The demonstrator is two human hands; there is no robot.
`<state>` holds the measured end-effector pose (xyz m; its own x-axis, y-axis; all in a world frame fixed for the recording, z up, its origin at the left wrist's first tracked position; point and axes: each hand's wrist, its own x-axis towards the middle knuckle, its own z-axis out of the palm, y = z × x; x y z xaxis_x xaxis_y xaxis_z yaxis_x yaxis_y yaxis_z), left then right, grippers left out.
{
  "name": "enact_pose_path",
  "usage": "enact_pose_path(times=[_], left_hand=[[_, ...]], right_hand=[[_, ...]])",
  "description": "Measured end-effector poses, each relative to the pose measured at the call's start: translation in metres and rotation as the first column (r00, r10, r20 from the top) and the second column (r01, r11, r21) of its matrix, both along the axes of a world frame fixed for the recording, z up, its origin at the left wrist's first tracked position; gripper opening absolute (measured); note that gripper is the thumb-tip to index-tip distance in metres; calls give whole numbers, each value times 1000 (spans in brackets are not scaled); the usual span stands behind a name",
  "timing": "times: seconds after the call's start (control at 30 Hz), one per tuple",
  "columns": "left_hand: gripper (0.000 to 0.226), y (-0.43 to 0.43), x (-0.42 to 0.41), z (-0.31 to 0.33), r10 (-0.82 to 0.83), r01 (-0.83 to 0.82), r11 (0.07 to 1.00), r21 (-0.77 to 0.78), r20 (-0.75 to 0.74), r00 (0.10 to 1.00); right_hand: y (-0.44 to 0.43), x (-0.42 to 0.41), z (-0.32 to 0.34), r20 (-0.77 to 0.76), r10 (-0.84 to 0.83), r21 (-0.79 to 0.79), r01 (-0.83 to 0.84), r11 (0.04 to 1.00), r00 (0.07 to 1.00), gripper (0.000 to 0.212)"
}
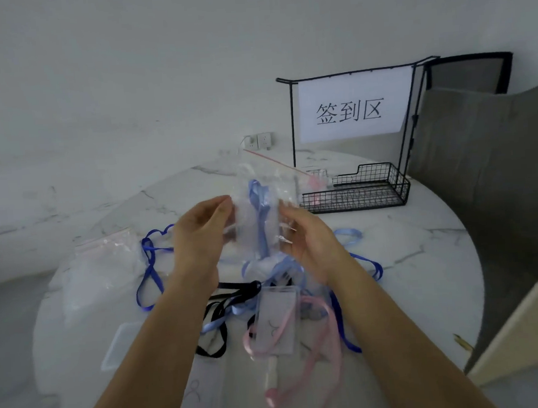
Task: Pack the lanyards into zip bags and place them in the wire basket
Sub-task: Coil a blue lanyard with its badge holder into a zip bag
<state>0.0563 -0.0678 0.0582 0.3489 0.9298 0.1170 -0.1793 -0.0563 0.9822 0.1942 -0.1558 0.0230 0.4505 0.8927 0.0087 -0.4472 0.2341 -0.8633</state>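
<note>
Nearest the person, a pink lanyard (321,337) lies on the marble table (424,256) with a clear badge holder (276,321) resting across it. A black lanyard (233,297) lies just beyond, and a dark blue lanyard (151,266) loops to the left beside a heap of spare zip bags (106,263).

Above this pile both hands hold a clear zip bag (246,211) upright. The left hand (200,237) pinches its left edge between thumb and fingers, and the right hand (308,236) grips its right edge. A light blue lanyard (262,217) sits between the two grips inside the bag, its tail trailing down onto the pile.

Farther right stands the wire basket (372,193); something pink in clear plastic lies at its left end, too blurred to identify. A paper sign (350,112) hangs on the frame above.
</note>
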Motion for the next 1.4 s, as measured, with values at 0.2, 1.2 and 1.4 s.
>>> enact_pose_path(times=[0.2, 1.2, 1.4], left_hand=[[9, -15, 35, 3, -7, 4, 998, 57, 37, 999], [52, 59, 142, -122, 307, 501, 570, 651, -735, 605], [61, 60, 143, -121, 323, 497, 548, 673, -718, 616]], right_hand=[[-26, 28, -5, 14, -5, -45, 6, 999, 1000, 21], [43, 260, 27, 710, -21, -581, 602, 548, 704, 43], [49, 263, 20, 671, 194, -706, 538, 461, 716, 40]])
